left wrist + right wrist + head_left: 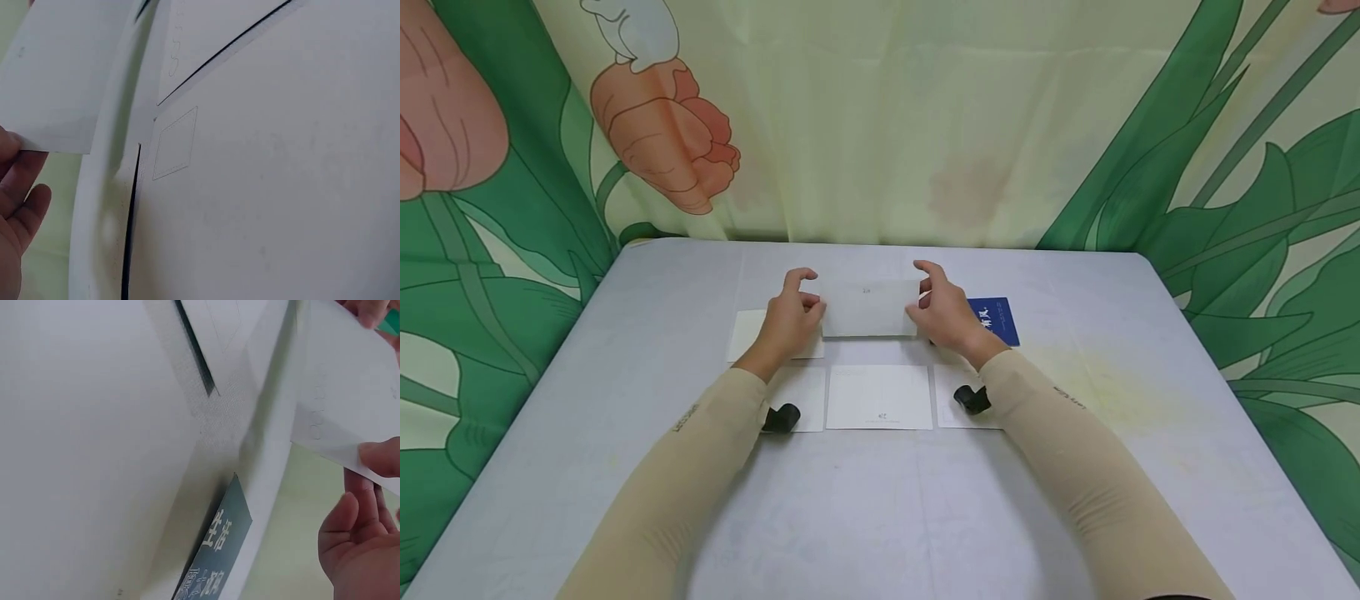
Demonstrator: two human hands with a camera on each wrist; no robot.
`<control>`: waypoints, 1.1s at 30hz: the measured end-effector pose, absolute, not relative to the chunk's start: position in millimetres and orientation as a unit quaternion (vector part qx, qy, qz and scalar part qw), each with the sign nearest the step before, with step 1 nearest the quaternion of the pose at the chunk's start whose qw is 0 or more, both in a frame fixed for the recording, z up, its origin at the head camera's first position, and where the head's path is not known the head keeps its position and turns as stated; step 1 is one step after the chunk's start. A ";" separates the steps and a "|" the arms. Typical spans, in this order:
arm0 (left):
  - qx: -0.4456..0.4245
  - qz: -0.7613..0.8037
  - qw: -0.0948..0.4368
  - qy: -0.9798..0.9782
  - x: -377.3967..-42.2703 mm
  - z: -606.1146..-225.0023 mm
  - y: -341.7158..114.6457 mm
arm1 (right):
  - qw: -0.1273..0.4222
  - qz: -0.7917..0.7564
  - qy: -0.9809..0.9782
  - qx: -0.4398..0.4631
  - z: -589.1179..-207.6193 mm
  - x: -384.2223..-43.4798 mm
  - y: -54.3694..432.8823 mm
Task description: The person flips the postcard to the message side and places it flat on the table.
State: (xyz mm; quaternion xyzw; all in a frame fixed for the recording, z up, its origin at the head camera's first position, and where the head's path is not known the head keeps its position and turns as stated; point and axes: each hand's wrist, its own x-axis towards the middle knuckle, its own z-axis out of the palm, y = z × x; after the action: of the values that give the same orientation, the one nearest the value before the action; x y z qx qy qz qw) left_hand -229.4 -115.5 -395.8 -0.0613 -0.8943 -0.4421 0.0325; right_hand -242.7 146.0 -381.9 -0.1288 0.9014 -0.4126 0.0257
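Note:
Both hands hold up one white postcard (870, 310) by its opposite short ends, above the table. My left hand (788, 317) pinches its left end; in the left wrist view the thumb of that left hand (17, 206) lies on the card's face. The right end is pinched by my right hand (951, 315). In the right wrist view, the right hand (365, 537) has its thumb on the face and fingers behind. Faint small print shows on the held postcard (344, 387). Below it, a row of white postcards lies flat, with a middle postcard (880, 400) fully visible.
A white card (747, 332) lies partly under the left hand, and a dark blue card (997, 321) with white characters lies beyond the right wrist. Two more postcards, left (803, 392) and right (947, 404), are partly covered by the wrist cameras. A white cloth covers the table (880, 517).

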 end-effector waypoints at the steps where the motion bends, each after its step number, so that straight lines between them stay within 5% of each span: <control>1: -0.064 -0.443 0.038 -0.893 -229.0 -395.8 -115.8 | 0.019 -0.423 0.897 -0.125 -382.3 -242.2 145.9; 12: -0.087 -0.469 0.033 -0.878 -228.4 -396.5 -116.9 | -0.052 -0.472 0.873 -0.108 -388.4 -238.6 144.5; 33: -0.104 -0.422 -0.029 -0.900 -228.0 -399.8 -118.5 | 0.031 -0.393 0.916 -0.076 -392.2 -236.0 145.0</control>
State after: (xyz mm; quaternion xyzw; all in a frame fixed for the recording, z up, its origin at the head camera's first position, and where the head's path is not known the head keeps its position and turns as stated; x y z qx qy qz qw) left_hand -228.0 -118.5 -399.8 -0.1038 -0.9004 -0.4215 -0.0291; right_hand -236.0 145.0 -392.2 -0.0756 0.9157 -0.3935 0.0315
